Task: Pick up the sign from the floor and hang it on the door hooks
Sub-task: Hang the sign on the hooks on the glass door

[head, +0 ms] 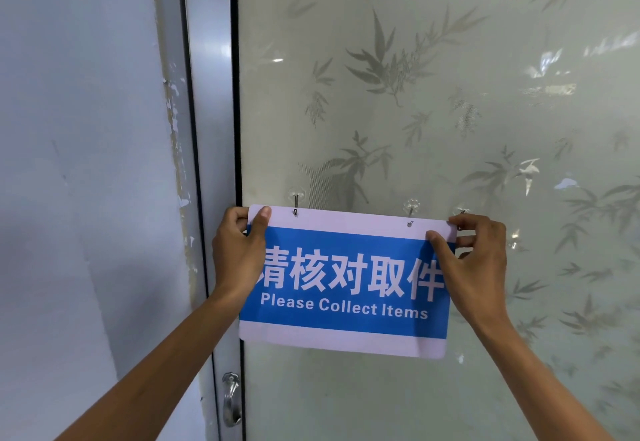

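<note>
A blue and white sign (pixel 346 329) reading "Please Collect Items" is held flat against the frosted glass door (pixel 415 94). My left hand (pixel 237 250) grips its upper left corner and my right hand (pixel 474 260) grips its upper right corner. A clear stick-on hook (pixel 295 194) has its wire through the sign's left hole. A second clear hook (pixel 412 205) sits just above the sign's right hole; I cannot tell whether it is through the hole. A third hook (pixel 461 211) shows just above my right fingers.
The door glass carries a bamboo-leaf pattern. A grey metal door frame (pixel 211 94) runs down the left, with a metal hook (pixel 231 399) fixed low on it. A white wall (pixel 86 163) with peeling paint lies left of the frame.
</note>
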